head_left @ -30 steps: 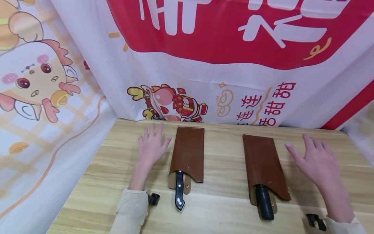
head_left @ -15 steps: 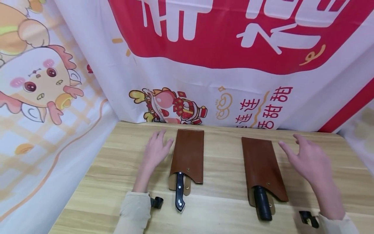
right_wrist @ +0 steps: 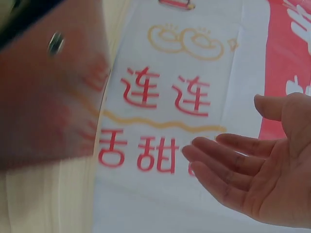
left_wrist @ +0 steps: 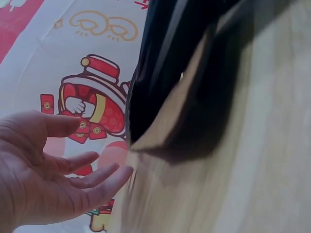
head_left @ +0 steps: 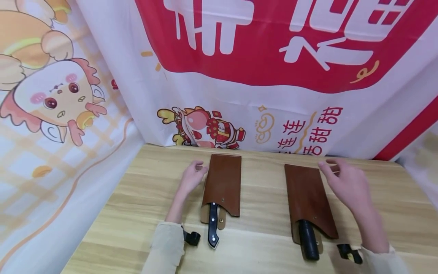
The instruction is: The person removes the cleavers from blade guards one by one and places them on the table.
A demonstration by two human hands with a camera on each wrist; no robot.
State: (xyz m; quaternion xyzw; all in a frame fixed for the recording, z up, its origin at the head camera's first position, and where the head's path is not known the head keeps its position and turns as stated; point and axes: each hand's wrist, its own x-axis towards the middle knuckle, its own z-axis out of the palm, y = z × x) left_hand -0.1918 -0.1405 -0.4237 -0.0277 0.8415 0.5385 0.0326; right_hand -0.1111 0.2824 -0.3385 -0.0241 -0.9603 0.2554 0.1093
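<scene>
Two brown leather knife sheaths lie on the wooden table. From the left sheath [head_left: 224, 182] sticks a black riveted knife handle [head_left: 213, 224], pointing at the near edge. The right sheath [head_left: 308, 194] holds a knife with a smooth black handle [head_left: 308, 239]. Both blades are hidden. My left hand [head_left: 192, 177] is at the left sheath's upper left edge, its fingers loosely bent; the left wrist view shows nothing in it. Beside the other sheath's upper right corner is my right hand [head_left: 349, 182], thumb toward the leather. Its palm [right_wrist: 282, 184] is bare in the right wrist view.
Behind the table [head_left: 263, 182] hangs a white and red printed cloth [head_left: 263, 82]. Another printed cloth [head_left: 106, 167] runs along the left side. A black clip-like mount [head_left: 192, 238] sits at the left wrist, another mount [head_left: 349, 254] at the right.
Both hands have moved inward toward the sheaths, the left going right and the right going left. Their fingers have bent more. The view has shifted slightly; sheaths and knives stay in place.
</scene>
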